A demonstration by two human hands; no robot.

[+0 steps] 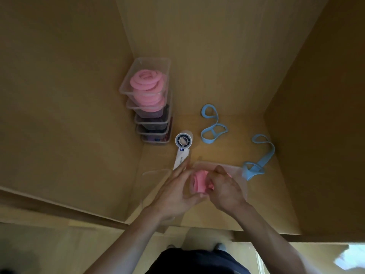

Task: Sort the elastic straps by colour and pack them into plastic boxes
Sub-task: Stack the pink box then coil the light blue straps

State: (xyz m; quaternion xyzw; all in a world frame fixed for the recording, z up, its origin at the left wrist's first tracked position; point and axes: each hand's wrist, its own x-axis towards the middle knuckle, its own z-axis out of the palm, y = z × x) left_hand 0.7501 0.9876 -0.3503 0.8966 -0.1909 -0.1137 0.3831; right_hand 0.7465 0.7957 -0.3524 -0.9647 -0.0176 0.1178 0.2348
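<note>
Head view: pink strap (199, 180) rolled up just above the clear box (236, 169), left hand (177, 187) cupping one side with fingers nearly straight and thumb tucked under, right hand (225, 186) pinching the other side with curled fingers. Keep the roll tight while lowering, seat it flat inside the walls, then ease off slowly, since elastic probably springs loose. Leave both blue straps (213, 125), lying apart further back, for another box.
</note>
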